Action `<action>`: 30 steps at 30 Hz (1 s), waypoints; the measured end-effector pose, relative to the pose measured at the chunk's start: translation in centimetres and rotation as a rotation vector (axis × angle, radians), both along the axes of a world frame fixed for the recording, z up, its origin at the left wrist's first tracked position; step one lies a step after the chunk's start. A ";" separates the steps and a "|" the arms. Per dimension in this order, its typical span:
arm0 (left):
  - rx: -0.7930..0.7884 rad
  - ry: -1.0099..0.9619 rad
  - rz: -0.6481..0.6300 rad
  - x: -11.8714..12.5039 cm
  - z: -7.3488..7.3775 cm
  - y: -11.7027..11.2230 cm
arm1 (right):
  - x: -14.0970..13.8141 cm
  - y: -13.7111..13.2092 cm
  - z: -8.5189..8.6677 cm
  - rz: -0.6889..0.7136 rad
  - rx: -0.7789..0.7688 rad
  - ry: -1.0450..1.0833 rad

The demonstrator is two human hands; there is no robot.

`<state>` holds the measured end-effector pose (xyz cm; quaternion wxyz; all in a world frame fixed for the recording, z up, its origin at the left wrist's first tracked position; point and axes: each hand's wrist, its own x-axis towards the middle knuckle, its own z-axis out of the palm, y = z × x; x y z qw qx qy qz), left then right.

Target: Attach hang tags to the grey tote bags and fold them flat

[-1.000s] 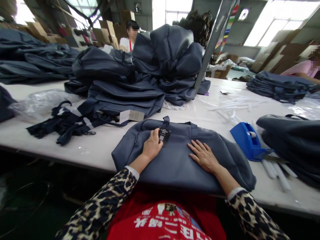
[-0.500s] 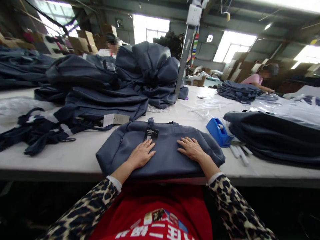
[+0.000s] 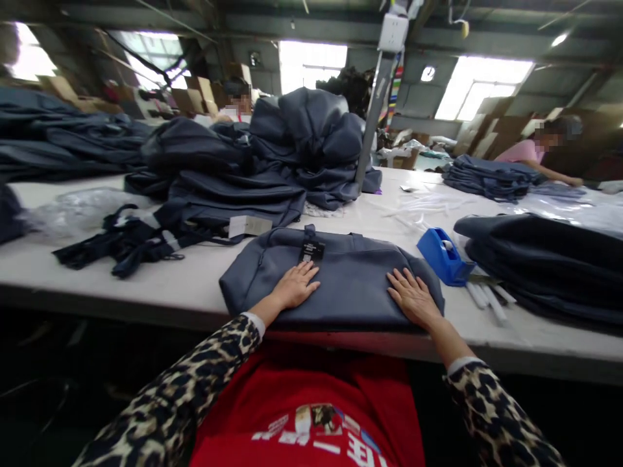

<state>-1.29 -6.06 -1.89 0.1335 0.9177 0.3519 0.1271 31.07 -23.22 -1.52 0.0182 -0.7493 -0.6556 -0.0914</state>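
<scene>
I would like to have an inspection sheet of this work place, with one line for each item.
Surface: white table.
Job's things: navy bag lying flat, black tag at its top edge.
Clutter: stacked bags, straps, plastic film, blue tape dispenser, white rods.
Grips: left hand and right hand open, flat on the bag.
Cables: nothing seen.
Surroundings: co-worker in pink at the table, another person behind the stack, cardboard boxes.

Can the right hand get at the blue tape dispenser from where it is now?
Probably yes. The right hand lies flat on the grey bag near its end, and the blue tape dispenser sits just past that end. Nothing appears to stand between them.
</scene>
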 end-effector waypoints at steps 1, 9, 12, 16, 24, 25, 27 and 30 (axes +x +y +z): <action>-0.006 0.002 0.007 0.0 0.2 -0.2 | 0.1 -0.3 0.1 0.020 0.027 -0.010; -0.056 0.101 0.022 0.2 0.5 0.1 | -5.6 2.5 0.3 0.491 0.298 -0.040; -0.072 0.119 0.014 0.0 0.8 -0.1 | -11.5 3.9 -0.9 0.687 0.214 -0.057; -0.082 0.099 0.000 -0.1 0.9 -0.2 | -15.6 4.8 -2.1 0.652 0.157 -0.053; -0.090 -0.018 -0.037 -0.8 0.4 -0.6 | -15.1 3.3 -1.3 0.690 0.177 -0.110; -0.089 -0.032 -0.049 -1.2 0.6 -0.8 | -14.8 2.9 -1.3 0.699 0.186 -0.128; -0.080 -0.059 -0.094 -2.0 1.2 -1.4 | -14.3 2.0 -1.3 0.725 0.212 -0.160; -0.052 -0.106 -0.189 -2.5 3.0 -1.7 | -13.7 0.2 -0.9 0.748 0.244 -0.212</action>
